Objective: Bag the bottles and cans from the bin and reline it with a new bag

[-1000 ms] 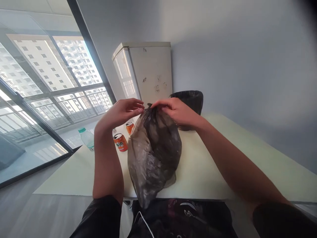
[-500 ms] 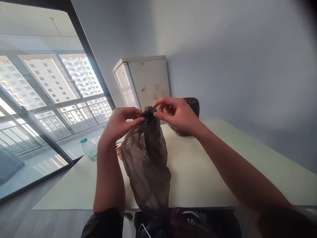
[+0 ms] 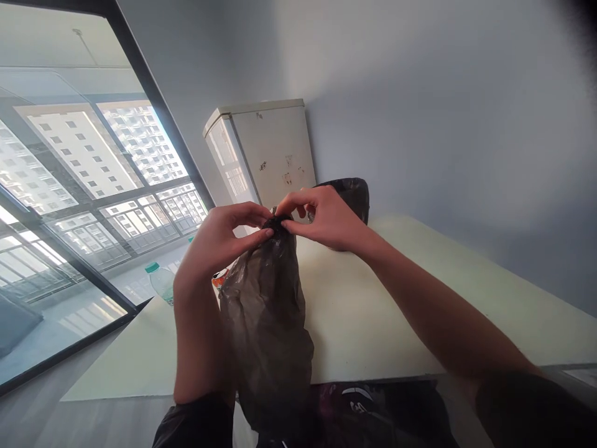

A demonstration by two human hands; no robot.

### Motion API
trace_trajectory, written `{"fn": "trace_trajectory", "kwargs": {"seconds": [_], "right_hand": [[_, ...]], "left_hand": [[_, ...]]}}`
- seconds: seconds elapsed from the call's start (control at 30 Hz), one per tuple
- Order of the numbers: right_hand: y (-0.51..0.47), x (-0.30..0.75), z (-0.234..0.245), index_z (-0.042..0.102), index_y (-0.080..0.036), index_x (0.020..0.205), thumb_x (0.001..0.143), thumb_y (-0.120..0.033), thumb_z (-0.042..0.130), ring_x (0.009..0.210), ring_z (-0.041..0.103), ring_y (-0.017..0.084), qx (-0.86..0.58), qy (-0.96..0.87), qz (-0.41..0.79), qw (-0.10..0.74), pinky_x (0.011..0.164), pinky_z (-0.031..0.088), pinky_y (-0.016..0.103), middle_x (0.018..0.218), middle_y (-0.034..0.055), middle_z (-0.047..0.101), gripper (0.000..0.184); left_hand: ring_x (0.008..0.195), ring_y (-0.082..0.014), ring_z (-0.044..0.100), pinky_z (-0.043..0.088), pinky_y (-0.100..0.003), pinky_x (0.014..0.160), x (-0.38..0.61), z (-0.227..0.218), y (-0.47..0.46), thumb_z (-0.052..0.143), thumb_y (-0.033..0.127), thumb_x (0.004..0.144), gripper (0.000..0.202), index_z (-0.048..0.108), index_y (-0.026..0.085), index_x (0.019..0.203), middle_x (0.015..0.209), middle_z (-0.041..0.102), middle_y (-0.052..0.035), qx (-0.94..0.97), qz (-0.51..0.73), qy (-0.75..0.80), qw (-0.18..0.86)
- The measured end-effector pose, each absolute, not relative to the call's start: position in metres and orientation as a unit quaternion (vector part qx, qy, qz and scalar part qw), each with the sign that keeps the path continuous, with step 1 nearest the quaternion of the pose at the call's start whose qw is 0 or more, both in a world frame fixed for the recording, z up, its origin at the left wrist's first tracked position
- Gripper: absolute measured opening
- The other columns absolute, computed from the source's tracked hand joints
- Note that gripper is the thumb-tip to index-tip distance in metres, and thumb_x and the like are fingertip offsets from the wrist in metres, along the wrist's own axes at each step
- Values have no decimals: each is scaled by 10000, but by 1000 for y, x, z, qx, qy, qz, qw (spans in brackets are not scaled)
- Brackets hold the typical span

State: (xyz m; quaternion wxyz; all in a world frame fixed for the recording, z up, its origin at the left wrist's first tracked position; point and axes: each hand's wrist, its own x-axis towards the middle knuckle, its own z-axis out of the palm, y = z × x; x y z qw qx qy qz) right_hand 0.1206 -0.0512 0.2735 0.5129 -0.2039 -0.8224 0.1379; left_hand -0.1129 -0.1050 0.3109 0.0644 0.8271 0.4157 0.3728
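A dark, see-through plastic bag (image 3: 268, 317) hangs from both hands over the near edge of the table. My left hand (image 3: 224, 239) pinches its gathered top between thumb and fingers. From the other side my right hand (image 3: 321, 214) pinches the same bunched plastic, fingertips close to the left ones. What lies between the fingertips is partly hidden. Behind my right hand stands a bin (image 3: 357, 196) with a black bag over its rim, partly covered by the hand.
The pale table (image 3: 373, 317) spreads out below. At its left are a clear bottle (image 3: 161, 283) with a green cap and an orange-red can (image 3: 218, 280), mostly hidden. Beyond stand a white fridge (image 3: 275, 149), a wall (image 3: 420, 112) and a glass door (image 3: 93, 174).
My right hand has moved left and slightly down, closer to my left hand. The bunched top of the bag sits a little lower, and the whole view has shifted slightly.
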Motion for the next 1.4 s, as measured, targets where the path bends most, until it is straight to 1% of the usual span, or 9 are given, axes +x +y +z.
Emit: {"fn": "trace_trajectory", "kwargs": {"seconds": [0.27,0.43,0.6,0.7,0.83,0.97,1.13,1.23,1.4], "right_hand": [[-59,117,274,791,-226,929,906,-170,669,764,584,176,-220,-800,103,549,753,458,349,850,10,742,136],[-75,116,276,730,-232,865,891,-154,704,750,605,172,-160,-817,144,535,703,477,354,833,3,722,87],[-85,125,282,730,-219,869,908,-204,773,731,569,140,-131,-817,176,534,662,455,327,825,-9,697,59],[-84,133,286,738,-229,927,932,-295,792,783,598,159,-142,-788,188,569,682,477,333,913,12,716,86],[-69,136,285,699,-292,1296,893,-455,857,1109,661,241,-148,-776,216,573,868,558,368,1275,66,714,462],[-51,124,274,560,-360,1547,733,-562,966,1432,537,343,-116,-856,261,432,1100,538,480,1594,92,550,932],[-52,111,267,625,-381,1508,959,-557,776,1558,402,327,-76,-878,262,394,1293,357,553,1630,49,530,595],[-61,111,270,686,-367,1432,1091,-533,579,1567,386,281,-74,-868,258,418,1310,334,519,1631,24,534,394],[-72,119,281,773,-287,1247,1143,-536,440,1448,543,267,-56,-819,285,495,1206,471,487,1542,33,621,429]], "left_hand": [[1393,-353,600,542,-473,1120,-85,301,-117,921,449,781,739,595,288,1425,1465,657,-109,838,386,383,45],[1109,-294,705,579,-394,916,-60,289,-117,831,318,833,518,618,255,1302,1198,742,-66,826,392,403,43],[800,-208,668,520,-343,703,-64,287,-108,705,284,886,105,723,206,954,871,725,-24,820,379,426,54],[600,-152,532,415,-323,559,-68,289,-104,688,423,937,306,659,199,730,644,587,-2,816,340,461,74],[611,-163,541,444,-330,566,-70,290,-101,671,494,948,374,673,199,719,634,578,-15,813,328,473,80],[684,-194,602,511,-344,602,-70,288,-101,716,426,914,298,646,195,739,680,599,-20,806,355,462,109],[972,-282,696,595,-404,804,-69,286,-97,688,277,912,76,681,201,918,987,709,-62,836,348,413,97],[1121,-297,687,595,-401,906,-69,283,-93,624,271,965,172,694,207,1108,1192,723,-79,853,329,398,72],[775,-227,668,548,-374,688,-72,279,-91,582,414,1019,260,675,204,897,857,714,-61,858,256,442,59]]}}
